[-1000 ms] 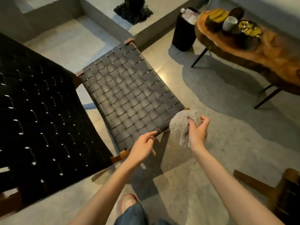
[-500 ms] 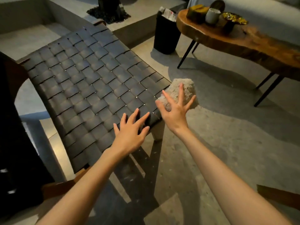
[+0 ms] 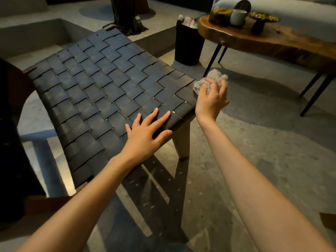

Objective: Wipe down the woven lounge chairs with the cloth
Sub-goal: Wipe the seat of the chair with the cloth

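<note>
Right hand [image 3: 211, 100] has the cloth [image 3: 217, 77]: fingers curled over the bunched wad, which sits under and just beyond the fingertips, at the right edge of the woven seat [image 3: 101, 91]. It looks to be touching the edge strap, but I can't confirm. Left hand [image 3: 145, 135] lies flat on the weave, fingers straight and spread, holding nothing, just left of the cloth hand and nearer me. Key relation: nearly all the seat lies left of the cloth fingers, long axis running away left and back. My read: the wipe must sweep leftward across the straps, and the left hand sits close to that path.
</note>
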